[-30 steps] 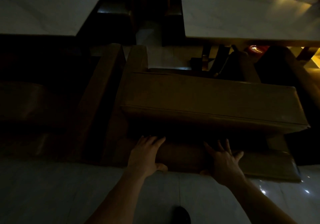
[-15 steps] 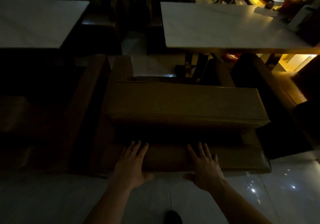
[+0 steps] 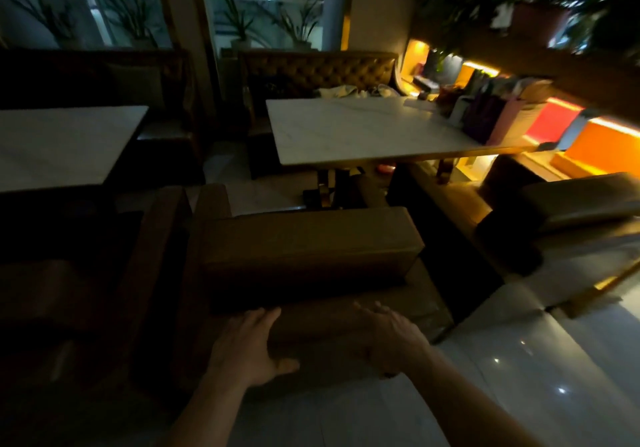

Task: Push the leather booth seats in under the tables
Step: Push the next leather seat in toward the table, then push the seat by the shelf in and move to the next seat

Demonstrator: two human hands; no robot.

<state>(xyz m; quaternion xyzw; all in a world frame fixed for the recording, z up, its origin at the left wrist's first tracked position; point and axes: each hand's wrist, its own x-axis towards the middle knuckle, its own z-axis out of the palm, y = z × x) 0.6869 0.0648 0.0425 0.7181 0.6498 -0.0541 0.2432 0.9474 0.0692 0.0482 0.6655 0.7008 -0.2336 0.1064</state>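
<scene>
A brown leather booth seat [image 3: 308, 242] stands right in front of me, its backrest top facing up. My left hand [image 3: 246, 346] and my right hand [image 3: 391, 335] lie flat with straight fingers against the lower rear panel [image 3: 318, 322] of the seat. Beyond the seat is a white marble table [image 3: 360, 131] on a dark pedestal [image 3: 329, 187]. The seat's front part reaches toward the pedestal below the tabletop edge. The room is dim.
A second brown seat [image 3: 152, 238] stands close on the left beside another white table [image 3: 59, 145]. A tufted bench [image 3: 318, 69] lines the far wall. More seats [image 3: 575, 204] and lit orange shelves [image 3: 606, 148] are at the right. Glossy white floor [image 3: 519, 360] spreads at the lower right.
The view has lifted and now shows the far wall and windows. The seat sits farther from me toward the table. Both hands stay flat on its rear panel.
</scene>
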